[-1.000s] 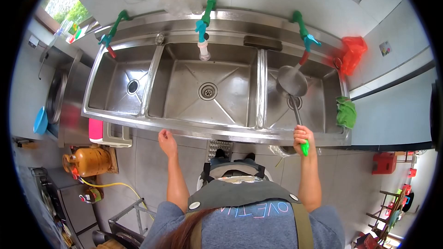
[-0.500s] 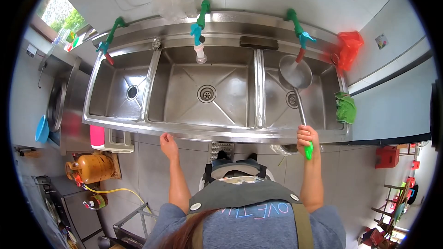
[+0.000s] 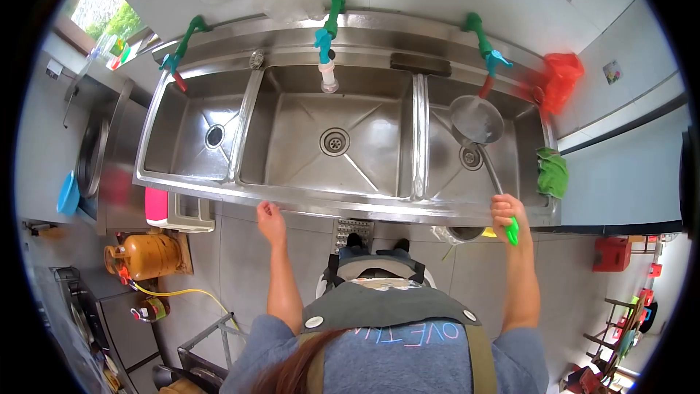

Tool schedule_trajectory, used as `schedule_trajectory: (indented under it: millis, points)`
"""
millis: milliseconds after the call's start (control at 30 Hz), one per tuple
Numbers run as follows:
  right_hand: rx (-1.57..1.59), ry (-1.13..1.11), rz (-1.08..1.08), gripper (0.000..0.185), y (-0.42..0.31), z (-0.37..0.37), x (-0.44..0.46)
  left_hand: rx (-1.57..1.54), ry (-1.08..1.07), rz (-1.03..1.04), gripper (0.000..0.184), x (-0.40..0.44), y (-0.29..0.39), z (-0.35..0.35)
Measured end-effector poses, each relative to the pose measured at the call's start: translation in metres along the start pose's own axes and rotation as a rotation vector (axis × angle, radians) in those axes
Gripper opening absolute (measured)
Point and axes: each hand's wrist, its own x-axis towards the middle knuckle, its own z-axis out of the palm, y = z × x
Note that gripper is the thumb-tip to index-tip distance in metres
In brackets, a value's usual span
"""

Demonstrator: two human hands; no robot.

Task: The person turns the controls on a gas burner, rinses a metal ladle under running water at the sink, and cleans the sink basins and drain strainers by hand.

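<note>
My right hand is wrapped round the green-handled end of a long metal ladle. The ladle's round bowl is over the right basin of the steel sink, under the right tap with its blue lever and red spout. A pale stream seems to run into the bowl. Near the sink's front edge, my left hand is raised with its fingers curled together; I cannot make out whether it holds anything. The middle tap points down over the middle basin.
A green cloth hangs on the sink's right end, with a red bag behind it. On the floor at the left are an orange gas cylinder with a yellow hose and a metal frame. A blue bowl is at the far left.
My right hand has moved to the right with the ladle, whose bowl has shifted right under the tap. The camera view has shifted slightly. My left hand has hardly moved.
</note>
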Motion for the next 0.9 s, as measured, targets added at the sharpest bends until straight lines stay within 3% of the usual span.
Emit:
schedule_trajectory:
  millis: [267, 467, 733, 800, 867, 900]
  points:
    - [-0.019, 0.084, 0.172, 0.020, 0.039, 0.046, -0.065, -0.053, -0.005, -0.204, 0.021, 0.011, 0.048, -0.018]
    - [-0.318, 0.183, 0.290, 0.014, 0.086, 0.096, -0.084, -0.175, 0.017, -0.321, 0.021, 0.016, 0.035, -0.013]
    - [0.241, 0.075, 0.606, 0.009, 0.107, 0.115, 0.001, -0.263, 0.148, -0.363, 0.022, 0.014, 0.001, -0.028]
    - [0.175, 0.196, 0.519, 0.019, 0.109, 0.135, 0.042, -0.239, 0.180, -0.366, 0.022, 0.012, -0.005, -0.036]
    - [-0.351, 0.169, 0.187, 0.022, 0.115, 0.158, 0.087, -0.161, 0.162, -0.404, 0.022, 0.013, -0.001, -0.051]
    - [-0.229, 0.116, 0.192, 0.026, 0.114, 0.165, 0.116, -0.119, 0.148, -0.425, 0.022, 0.011, -0.002, -0.058]
